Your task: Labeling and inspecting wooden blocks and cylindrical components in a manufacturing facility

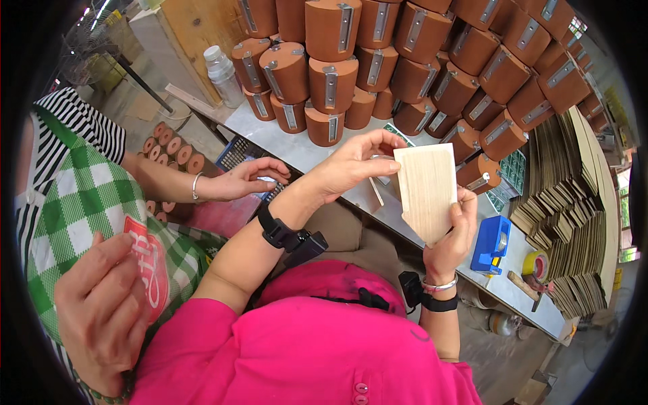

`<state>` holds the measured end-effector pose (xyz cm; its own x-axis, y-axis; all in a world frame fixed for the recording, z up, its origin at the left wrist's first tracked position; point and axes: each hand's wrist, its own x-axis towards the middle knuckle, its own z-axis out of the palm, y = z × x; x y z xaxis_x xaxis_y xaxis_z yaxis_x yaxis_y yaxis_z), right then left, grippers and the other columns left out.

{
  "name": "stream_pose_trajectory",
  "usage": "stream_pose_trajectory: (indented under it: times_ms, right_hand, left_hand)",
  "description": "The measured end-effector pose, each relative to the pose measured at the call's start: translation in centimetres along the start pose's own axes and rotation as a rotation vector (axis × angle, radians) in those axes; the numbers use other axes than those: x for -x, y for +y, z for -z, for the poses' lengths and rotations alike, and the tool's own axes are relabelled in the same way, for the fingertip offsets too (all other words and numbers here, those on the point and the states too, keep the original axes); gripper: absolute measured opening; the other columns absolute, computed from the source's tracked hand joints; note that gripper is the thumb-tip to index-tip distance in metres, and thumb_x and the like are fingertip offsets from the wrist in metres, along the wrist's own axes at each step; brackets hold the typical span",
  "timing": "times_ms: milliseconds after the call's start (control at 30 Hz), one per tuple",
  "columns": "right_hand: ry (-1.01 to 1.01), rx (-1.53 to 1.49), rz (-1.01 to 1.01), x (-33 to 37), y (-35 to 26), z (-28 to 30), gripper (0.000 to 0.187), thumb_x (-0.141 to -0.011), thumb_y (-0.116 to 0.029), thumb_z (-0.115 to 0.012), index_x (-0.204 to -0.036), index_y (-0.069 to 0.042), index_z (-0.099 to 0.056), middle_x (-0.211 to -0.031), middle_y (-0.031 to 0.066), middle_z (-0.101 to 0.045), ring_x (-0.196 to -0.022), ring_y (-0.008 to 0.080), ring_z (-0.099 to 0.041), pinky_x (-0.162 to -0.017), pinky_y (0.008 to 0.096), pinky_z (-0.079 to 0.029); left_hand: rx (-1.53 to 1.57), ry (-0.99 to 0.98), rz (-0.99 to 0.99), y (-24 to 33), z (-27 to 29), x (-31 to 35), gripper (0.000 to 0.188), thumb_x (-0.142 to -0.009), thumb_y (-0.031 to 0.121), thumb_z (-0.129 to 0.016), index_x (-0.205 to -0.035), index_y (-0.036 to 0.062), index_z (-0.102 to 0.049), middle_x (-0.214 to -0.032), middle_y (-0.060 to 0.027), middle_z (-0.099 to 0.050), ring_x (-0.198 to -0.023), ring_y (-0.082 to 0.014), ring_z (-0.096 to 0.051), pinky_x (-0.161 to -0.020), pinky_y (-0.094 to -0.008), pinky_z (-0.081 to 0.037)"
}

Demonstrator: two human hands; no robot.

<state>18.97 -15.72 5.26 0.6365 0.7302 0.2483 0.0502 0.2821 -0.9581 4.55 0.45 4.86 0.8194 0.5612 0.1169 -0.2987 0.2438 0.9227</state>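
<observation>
A pale wooden piece (426, 192), flat-sided with a narrowed lower end and a thin rim along its upper and left edges, is up in front of me above the table edge. At its upper left corner, my left hand (351, 165) pinches it, thumb in front and fingertips partly behind. My right hand (451, 236) grips its lower right edge, the thumb on the near face and the other fingers mostly hidden behind. Past the left hand, a thin wooden strip (376, 192) juts out at the table edge.
Brown cylinders (332, 88) with metal latches are stacked along the table's back. A blue tape dispenser (491, 244), a yellow tape roll (536, 264) and piled brown sheets (567, 202) lie right. Close on my left is a co-worker in a green checked apron (88, 196), hands near my arm.
</observation>
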Motion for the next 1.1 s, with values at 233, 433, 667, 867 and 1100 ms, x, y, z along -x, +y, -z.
stream_pose_trajectory:
  times_ms: [233,433,667,867,1100]
  right_hand:
    - [-0.100,-0.058,-0.034,0.9,-0.3,-0.7,0.029,-0.092,-0.029,-0.048,-0.105,-0.004,-0.047,-0.097,0.0041,-0.049,-0.092,0.0119,-0.046,-0.085,0.0265,-0.037]
    - [-0.510,-0.226,-0.304,2.3,-0.6,-0.8,0.054,-0.089,-0.053,-0.055,-0.109,-0.004,-0.045,-0.118,0.0151,-0.059,-0.106,0.0170,-0.055,-0.090,0.0286,-0.042]
    - [-0.650,-0.239,-0.180,2.5,-1.1,-0.5,0.053,-0.090,-0.043,-0.065,-0.109,0.001,-0.043,-0.131,0.0274,-0.053,-0.125,0.0316,-0.053,-0.108,0.0440,-0.039]
    - [-0.672,-0.045,-0.142,2.4,-2.9,-0.2,0.055,-0.085,-0.038,-0.073,-0.112,0.002,-0.046,-0.128,0.0233,-0.056,-0.120,0.0269,-0.055,-0.104,0.0396,-0.041]
    - [-0.395,0.791,0.201,-1.7,-4.8,2.3,0.051,-0.072,-0.019,-0.081,-0.112,0.000,-0.056,-0.112,0.0176,-0.063,-0.100,0.0287,-0.061,-0.088,0.0357,-0.049]
  left_hand:
    - [0.134,-0.038,-0.011,-1.8,1.8,0.4,0.022,-0.090,0.012,-0.067,-0.108,0.0011,-0.066,-0.110,-0.0035,-0.063,-0.107,-0.0137,-0.057,-0.099,-0.0312,-0.040]
    - [0.170,-0.201,-0.163,-1.6,1.5,1.5,0.019,-0.087,0.014,-0.071,-0.102,0.0026,-0.072,-0.114,-0.0086,-0.059,-0.112,-0.0232,-0.056,-0.109,-0.0422,-0.037]
    - [0.123,-0.235,-0.089,-0.7,1.4,3.2,0.018,-0.085,0.014,-0.073,-0.098,0.0018,-0.074,-0.116,-0.0105,-0.057,-0.121,-0.0259,-0.050,-0.104,-0.0404,-0.042]
    - [0.085,-0.222,-0.158,-0.4,1.7,4.1,0.036,-0.082,0.013,-0.075,-0.115,0.0030,-0.068,-0.127,-0.0115,-0.055,-0.123,-0.0254,-0.049,-0.103,-0.0394,-0.041]
    - [-0.766,0.006,-0.164,-1.4,5.4,2.8,0.061,-0.077,0.016,-0.080,-0.133,0.0087,-0.055,-0.137,-0.0070,-0.050,-0.108,-0.0173,-0.055,-0.090,-0.0324,-0.046]
